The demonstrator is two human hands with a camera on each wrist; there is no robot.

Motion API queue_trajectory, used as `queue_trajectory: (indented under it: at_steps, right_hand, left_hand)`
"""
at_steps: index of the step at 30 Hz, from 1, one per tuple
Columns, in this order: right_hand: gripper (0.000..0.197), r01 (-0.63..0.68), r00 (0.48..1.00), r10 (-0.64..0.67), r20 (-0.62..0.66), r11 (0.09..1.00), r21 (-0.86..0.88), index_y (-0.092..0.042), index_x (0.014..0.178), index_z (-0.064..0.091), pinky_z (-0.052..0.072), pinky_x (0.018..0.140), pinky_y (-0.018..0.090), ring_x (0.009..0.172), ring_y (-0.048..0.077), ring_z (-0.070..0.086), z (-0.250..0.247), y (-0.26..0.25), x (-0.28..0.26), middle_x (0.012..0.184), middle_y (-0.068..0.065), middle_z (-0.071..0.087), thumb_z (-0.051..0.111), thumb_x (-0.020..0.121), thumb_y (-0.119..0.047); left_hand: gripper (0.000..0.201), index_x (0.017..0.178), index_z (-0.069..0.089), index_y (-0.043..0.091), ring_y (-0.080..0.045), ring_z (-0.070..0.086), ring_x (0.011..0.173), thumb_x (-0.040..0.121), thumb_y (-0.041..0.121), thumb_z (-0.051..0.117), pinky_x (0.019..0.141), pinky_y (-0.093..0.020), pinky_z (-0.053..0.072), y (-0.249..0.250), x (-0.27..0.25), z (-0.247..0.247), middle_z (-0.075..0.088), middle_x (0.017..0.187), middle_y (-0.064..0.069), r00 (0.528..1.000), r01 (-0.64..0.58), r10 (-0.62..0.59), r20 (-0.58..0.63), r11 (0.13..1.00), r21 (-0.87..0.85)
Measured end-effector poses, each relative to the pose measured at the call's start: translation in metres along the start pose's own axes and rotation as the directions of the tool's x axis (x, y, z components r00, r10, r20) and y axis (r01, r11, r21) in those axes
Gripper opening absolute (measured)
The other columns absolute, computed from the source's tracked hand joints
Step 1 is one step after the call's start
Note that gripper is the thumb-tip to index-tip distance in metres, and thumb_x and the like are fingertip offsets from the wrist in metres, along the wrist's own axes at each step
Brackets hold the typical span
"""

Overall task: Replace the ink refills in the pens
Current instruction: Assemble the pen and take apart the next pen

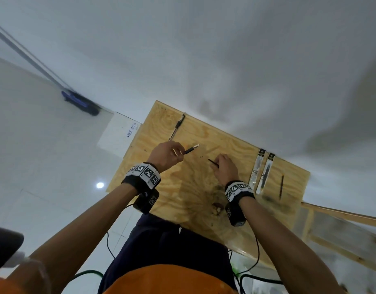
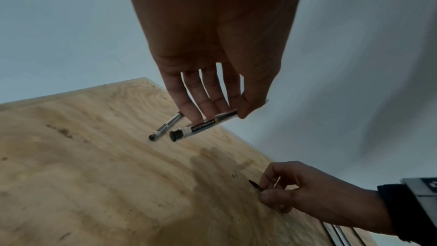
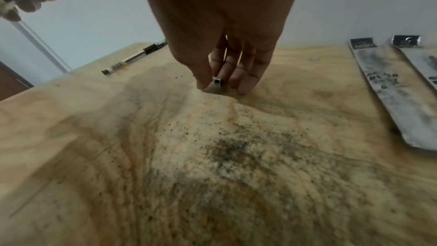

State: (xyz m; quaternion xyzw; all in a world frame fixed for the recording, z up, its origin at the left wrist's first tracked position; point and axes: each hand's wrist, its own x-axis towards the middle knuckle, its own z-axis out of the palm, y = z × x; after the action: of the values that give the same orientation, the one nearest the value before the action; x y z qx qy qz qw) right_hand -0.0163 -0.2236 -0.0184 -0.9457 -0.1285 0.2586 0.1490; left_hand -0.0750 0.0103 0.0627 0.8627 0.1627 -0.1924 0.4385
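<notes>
My left hand (image 1: 176, 152) is raised over the plywood table (image 1: 195, 187) and pinches a pen (image 1: 191, 149) between thumb and fingers; its black end and white label (image 2: 203, 125) face the left wrist camera. My right hand (image 1: 218, 164) is low, its fingertips on the wood, and pinches a short dark pointed piece (image 2: 254, 184). Whether that is a refill or a pen tip I cannot tell; its white square end (image 3: 216, 81) shows between the fingers. A second pen (image 1: 177, 126) lies at the table's far left edge.
Two long refill packets (image 1: 258, 169) (image 1: 267, 174) lie side by side right of my right hand. A loose dark refill (image 1: 281, 186) lies beyond them near the right edge. Dark smudges stain the wood near me. A white box (image 1: 119, 132) sits left of the table.
</notes>
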Motion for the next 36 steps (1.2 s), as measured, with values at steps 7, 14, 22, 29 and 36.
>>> queue_trajectory:
  at_steps: [7, 14, 22, 29, 36]
  right_hand:
    - [0.015, -0.021, 0.997, 0.048, -0.064, 0.929, 0.37, -0.012, 0.1, 0.064, 0.05, 0.074, 0.031, 0.082, 0.012, 0.059, -0.031, 0.004, -0.012, 0.092, -0.003, 0.065, 0.067, 0.09, -0.024]
    - [0.014, -0.029, 0.979, 0.151, -0.14, 0.775, 0.632, -0.029, 0.08, 0.068, 0.057, 0.077, 0.038, 0.087, 0.02, 0.065, -0.084, 0.006, -0.021, 0.089, -0.005, 0.068, 0.079, 0.078, -0.021]
    - [0.014, 0.002, 0.964, 0.169, -0.204, 0.764, 0.645, -0.026, 0.084, 0.072, 0.052, 0.076, 0.031, 0.082, 0.019, 0.064, -0.119, 0.019, -0.051, 0.086, -0.004, 0.068, 0.082, 0.075, -0.022]
    - [0.015, -0.024, 0.96, 0.2, -0.196, 0.757, 0.653, -0.027, 0.081, 0.072, 0.05, 0.074, 0.028, 0.085, 0.022, 0.065, -0.125, 0.021, -0.068, 0.091, 0.004, 0.071, 0.083, 0.074, -0.019]
    - [0.019, -0.016, 0.972, 0.186, -0.142, 0.658, 0.752, -0.008, 0.092, 0.077, 0.053, 0.071, 0.019, 0.075, 0.011, 0.069, -0.132, 0.024, -0.075, 0.085, 0.008, 0.075, 0.082, 0.075, -0.011]
  left_hand:
    - [0.012, 0.09, 0.07, 0.023, -0.015, 0.064, 0.082, 0.08, 0.018, 0.069, 0.079, -0.037, 0.055, 0.017, 0.006, 0.014, 0.067, 0.085, 0.007, 0.999, -0.024, 0.023, 0.039, 0.999, 0.036]
    - [0.012, 0.092, 0.071, 0.02, -0.02, 0.065, 0.085, 0.08, 0.018, 0.069, 0.081, -0.039, 0.054, 0.05, 0.018, 0.028, 0.068, 0.09, 0.001, 0.989, -0.114, 0.105, 0.105, 0.99, 0.082]
    - [0.012, 0.088, 0.07, 0.023, -0.02, 0.064, 0.083, 0.078, 0.017, 0.071, 0.079, -0.038, 0.054, 0.083, 0.03, 0.04, 0.066, 0.091, 0.0, 0.953, -0.256, 0.228, 0.2, 0.958, 0.126]
    - [0.015, 0.092, 0.071, 0.021, -0.02, 0.063, 0.083, 0.078, 0.015, 0.07, 0.079, -0.036, 0.053, 0.1, 0.029, 0.049, 0.064, 0.089, 0.001, 0.909, -0.373, 0.34, 0.241, 0.921, 0.11]
    - [0.013, 0.096, 0.074, 0.017, -0.02, 0.061, 0.081, 0.086, 0.017, 0.066, 0.075, -0.03, 0.047, 0.104, 0.027, 0.052, 0.063, 0.092, -0.004, 0.882, -0.455, 0.426, 0.203, 0.881, 0.129]
